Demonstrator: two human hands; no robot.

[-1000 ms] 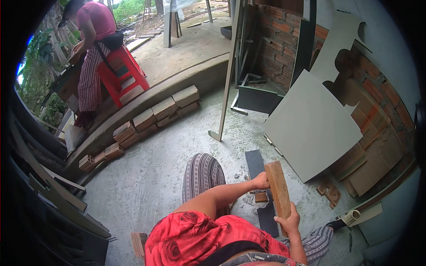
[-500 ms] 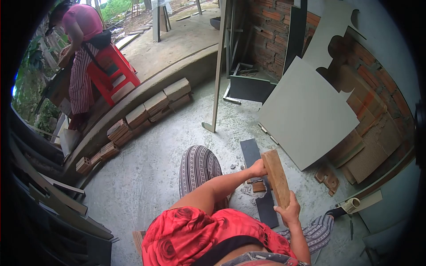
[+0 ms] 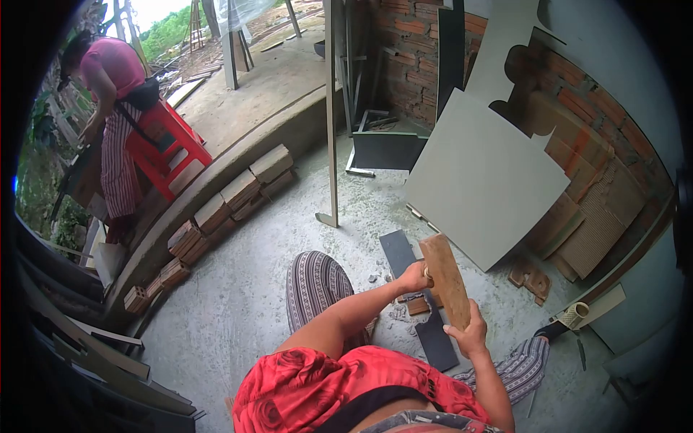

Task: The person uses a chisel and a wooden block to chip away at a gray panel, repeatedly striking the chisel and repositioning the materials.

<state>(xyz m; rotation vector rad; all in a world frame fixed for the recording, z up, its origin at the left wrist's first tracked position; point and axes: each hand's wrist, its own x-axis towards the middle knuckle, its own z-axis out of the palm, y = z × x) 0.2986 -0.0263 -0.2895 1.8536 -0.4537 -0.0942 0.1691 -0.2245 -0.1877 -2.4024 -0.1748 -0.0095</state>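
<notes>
A long, flat-sided brown block (image 3: 449, 283), wood or brick by its look, is held tilted in front of my lap. My left hand (image 3: 413, 277) is closed on its left edge near the upper end. My right hand (image 3: 471, 332) grips the lower right end, thumb on the near side. Below the block, a dark grey strip (image 3: 436, 345) lies on the floor, partly covered. A smaller brown piece (image 3: 417, 306) sits across it under the block, among grey crumbs and rubble (image 3: 398, 313).
A large pale panel (image 3: 484, 180) leans at the right, beside cardboard (image 3: 603, 224). An upright metal post (image 3: 332, 144) stands ahead. Bricks (image 3: 240, 189) line the raised ledge at left. A person (image 3: 115, 79) bends by a red stool (image 3: 167, 144). A woven roll (image 3: 574, 315) lies at right.
My view has shifted slightly, so the surroundings sit farther left. Both hands still hold the brown block, which has turned a little and shows more of its broad face.
</notes>
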